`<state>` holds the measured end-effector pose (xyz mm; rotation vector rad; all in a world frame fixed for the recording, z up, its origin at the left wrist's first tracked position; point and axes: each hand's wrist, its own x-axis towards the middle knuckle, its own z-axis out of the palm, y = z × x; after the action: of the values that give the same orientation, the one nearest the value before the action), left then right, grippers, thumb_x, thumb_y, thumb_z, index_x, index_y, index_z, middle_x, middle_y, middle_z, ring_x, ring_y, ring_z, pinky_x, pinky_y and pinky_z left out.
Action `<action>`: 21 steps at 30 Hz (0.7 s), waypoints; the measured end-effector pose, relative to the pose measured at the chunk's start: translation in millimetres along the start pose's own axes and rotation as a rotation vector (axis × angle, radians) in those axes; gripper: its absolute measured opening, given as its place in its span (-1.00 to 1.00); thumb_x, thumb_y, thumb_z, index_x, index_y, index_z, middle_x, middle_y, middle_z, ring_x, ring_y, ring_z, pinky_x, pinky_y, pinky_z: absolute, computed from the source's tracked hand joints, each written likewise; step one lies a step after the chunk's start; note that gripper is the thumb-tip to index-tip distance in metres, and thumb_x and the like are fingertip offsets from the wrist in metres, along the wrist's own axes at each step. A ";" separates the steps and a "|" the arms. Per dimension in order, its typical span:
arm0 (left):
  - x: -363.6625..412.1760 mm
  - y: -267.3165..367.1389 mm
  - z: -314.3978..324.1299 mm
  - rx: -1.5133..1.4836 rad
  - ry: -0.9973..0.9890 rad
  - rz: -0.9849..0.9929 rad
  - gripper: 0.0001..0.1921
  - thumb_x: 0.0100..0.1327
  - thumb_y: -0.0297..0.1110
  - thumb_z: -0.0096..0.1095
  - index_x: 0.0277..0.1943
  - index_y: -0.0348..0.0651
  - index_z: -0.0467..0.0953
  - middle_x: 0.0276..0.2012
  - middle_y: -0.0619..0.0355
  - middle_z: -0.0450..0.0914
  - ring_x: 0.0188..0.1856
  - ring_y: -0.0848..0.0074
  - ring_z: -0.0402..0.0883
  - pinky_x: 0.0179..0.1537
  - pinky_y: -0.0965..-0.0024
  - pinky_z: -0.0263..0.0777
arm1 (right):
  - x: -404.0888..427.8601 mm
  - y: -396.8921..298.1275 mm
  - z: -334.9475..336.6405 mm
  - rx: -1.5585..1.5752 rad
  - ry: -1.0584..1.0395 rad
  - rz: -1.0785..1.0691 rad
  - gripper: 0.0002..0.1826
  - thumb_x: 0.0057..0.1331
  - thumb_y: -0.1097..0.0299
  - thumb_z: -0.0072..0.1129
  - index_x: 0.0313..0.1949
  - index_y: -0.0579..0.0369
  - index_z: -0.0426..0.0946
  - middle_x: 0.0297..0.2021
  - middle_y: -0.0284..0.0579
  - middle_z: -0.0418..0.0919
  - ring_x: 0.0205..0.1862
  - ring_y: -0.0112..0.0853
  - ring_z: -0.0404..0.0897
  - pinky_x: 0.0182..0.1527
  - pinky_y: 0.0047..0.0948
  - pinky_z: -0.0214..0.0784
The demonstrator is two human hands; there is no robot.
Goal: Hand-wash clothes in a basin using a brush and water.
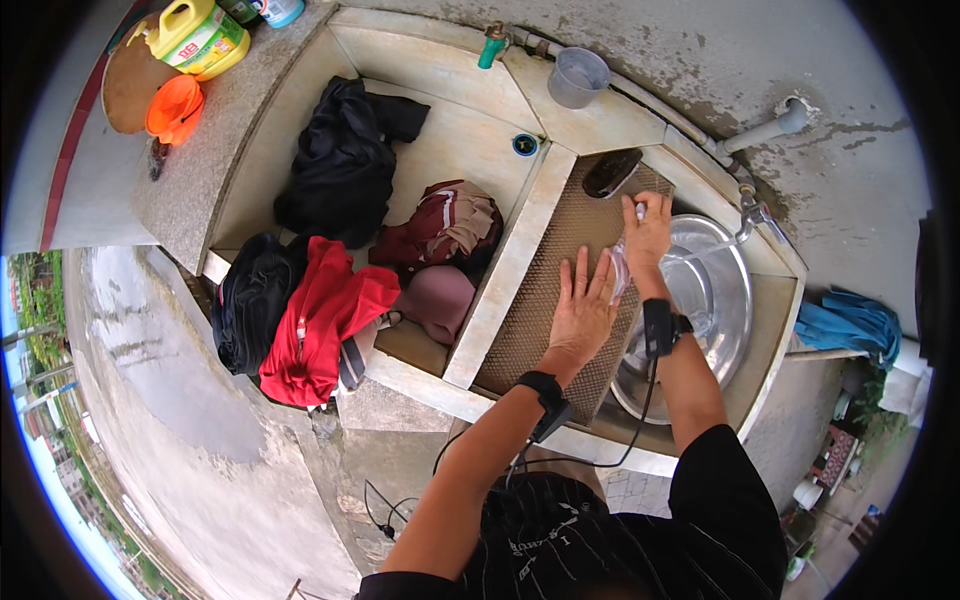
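My left hand point(585, 319) lies flat with fingers spread on a ridged washboard slab point(529, 330). Its forefinger side touches a small pale pink cloth point(619, 271). Just beyond, my right hand point(647, 236) is curled over the same cloth, and a whitish bit shows between its fingers. Most of the cloth is hidden under the hands. A dark scrubbing brush point(611, 172) rests at the slab's far end. Right of the slab, water runs from a metal tap point(752, 214) into a stainless steel basin point(731, 330), partly behind my right forearm.
The left sink compartment point(457, 142) holds black clothing point(337, 165), a maroon and beige garment point(442, 225) and a mauve piece point(439, 300). A red garment point(322, 315) hangs over its front edge. A grey plastic cup point(577, 77) and a green-handled tap point(492, 49) are behind.
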<state>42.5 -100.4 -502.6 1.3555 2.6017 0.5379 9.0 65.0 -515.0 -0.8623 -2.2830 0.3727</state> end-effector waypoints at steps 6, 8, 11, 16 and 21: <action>3.5 -10.2 -1.0 0.074 -0.102 -0.005 -0.28 0.30 -0.05 -0.07 0.44 -0.21 0.04 0.48 0.00 -0.10 0.50 -0.06 -0.26 0.41 -0.18 -0.37 | -90.7 -33.4 -41.2 0.165 -0.252 -0.080 -0.73 0.25 0.15 0.20 -0.50 0.04 0.49 -0.49 -0.13 0.53 -0.42 -0.11 0.55 -0.40 -0.18 0.39; 6.8 -9.3 5.5 0.082 -0.091 -0.017 -0.28 0.30 -0.03 -0.07 0.44 -0.20 0.05 0.48 -0.01 -0.11 0.50 -0.07 -0.25 0.40 -0.19 -0.36 | -65.0 -13.2 -17.0 0.066 -0.218 -0.122 -0.70 0.26 0.15 0.19 -0.54 0.04 0.46 -0.50 -0.13 0.53 -0.42 -0.12 0.56 -0.42 -0.18 0.40; 16.5 17.0 21.9 0.044 0.001 -0.047 -0.40 0.42 -0.07 -0.19 0.42 -0.17 0.10 0.48 0.12 -0.05 0.51 0.07 -0.20 0.43 -0.10 -0.36 | 6.9 23.5 6.0 -0.046 -0.116 -0.033 -0.72 0.29 0.15 0.16 -0.51 0.03 0.45 -0.45 -0.12 0.55 -0.38 -0.11 0.56 -0.39 -0.15 0.40; 22.2 31.3 32.6 0.056 -0.017 -0.059 -0.46 0.43 -0.15 -0.18 0.40 -0.18 0.16 0.46 0.14 0.03 0.51 0.16 -0.17 0.45 -0.04 -0.34 | -1.5 61.1 -9.7 0.167 -0.161 0.105 -0.60 0.35 -0.03 0.03 -0.38 0.08 0.47 -0.38 0.01 0.57 -0.32 0.03 0.55 -0.30 -0.07 0.37; 44.8 85.5 57.2 -0.046 0.058 -0.225 -0.48 0.27 -0.44 -0.01 0.31 -0.20 0.31 0.40 0.10 0.20 0.49 0.17 -0.06 0.42 0.01 -0.21 | -10.8 195.6 -71.0 0.354 -0.394 0.643 -0.35 0.36 -0.26 -0.19 -0.36 0.20 0.45 -0.31 0.18 0.56 -0.28 0.13 0.51 -0.22 -0.07 0.35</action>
<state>98.8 -5.2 -521.4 1.0303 2.7225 0.6047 156.9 205.1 -558.8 -1.4099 -2.1120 1.2856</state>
